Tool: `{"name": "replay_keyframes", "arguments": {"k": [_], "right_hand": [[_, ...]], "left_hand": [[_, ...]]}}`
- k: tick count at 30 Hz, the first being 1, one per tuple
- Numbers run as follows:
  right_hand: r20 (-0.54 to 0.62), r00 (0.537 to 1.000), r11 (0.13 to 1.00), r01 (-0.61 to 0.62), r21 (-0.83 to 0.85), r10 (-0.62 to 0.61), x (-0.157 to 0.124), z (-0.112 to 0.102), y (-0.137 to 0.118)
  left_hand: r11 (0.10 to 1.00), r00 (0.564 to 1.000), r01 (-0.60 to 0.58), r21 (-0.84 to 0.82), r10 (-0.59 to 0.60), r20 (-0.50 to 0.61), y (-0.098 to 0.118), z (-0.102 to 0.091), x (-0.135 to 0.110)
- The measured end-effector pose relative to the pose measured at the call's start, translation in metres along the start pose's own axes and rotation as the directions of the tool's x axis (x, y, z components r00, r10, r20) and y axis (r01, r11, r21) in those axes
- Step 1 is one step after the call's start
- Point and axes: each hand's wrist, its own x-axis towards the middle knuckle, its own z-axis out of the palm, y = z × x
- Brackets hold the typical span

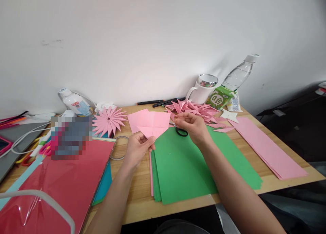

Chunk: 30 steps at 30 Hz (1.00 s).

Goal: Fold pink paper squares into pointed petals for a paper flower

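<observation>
My left hand [139, 148] is closed on a creased piece of pink paper [155, 123], pinching its lower point between thumb and fingers. Behind it is another flat pink sheet [136, 120]. My right hand [195, 127] is raised just right of the held paper, thumb and fingertips together; whatever they pinch, if anything, I cannot make out. Right below those fingers shows a black handle loop of scissors [181, 131], with part of the metal by the fingertips; whether the hand touches them I cannot tell. Under both hands lies a stack of green paper [188, 166].
A spiky pink paper rosette [109, 120] lies left, with folded pink pieces [206, 111] at the back. A white mug [202, 89], green carton [221, 97] and water bottle [239, 72] stand by the wall. Pink strips [267, 147] lie right, a red packet [68, 176] left.
</observation>
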Motion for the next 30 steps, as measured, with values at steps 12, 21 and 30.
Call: {"name": "replay_keyframes", "arguments": {"k": [12, 21, 30], "right_hand": [[0.672, 0.732, 0.768, 0.491, -0.411, -0.108, -0.017, -0.023, -0.028], [0.748, 0.66, 0.58, 0.637, -0.508, -0.069, -0.065, -0.043, 0.001], [0.802, 0.598, 0.091, 0.799, -0.595, -0.006, -0.073, -0.042, -0.002]], "left_hand": [[0.959, 0.893, -0.011, 0.283, -0.118, 0.434, -0.009, -0.008, 0.003], [0.919, 0.976, -0.125, 0.375, 0.046, 0.212, -0.007, -0.008, 0.008], [0.599, 0.889, -0.455, 0.659, 0.257, 0.38, -0.008, 0.005, -0.011]]}}
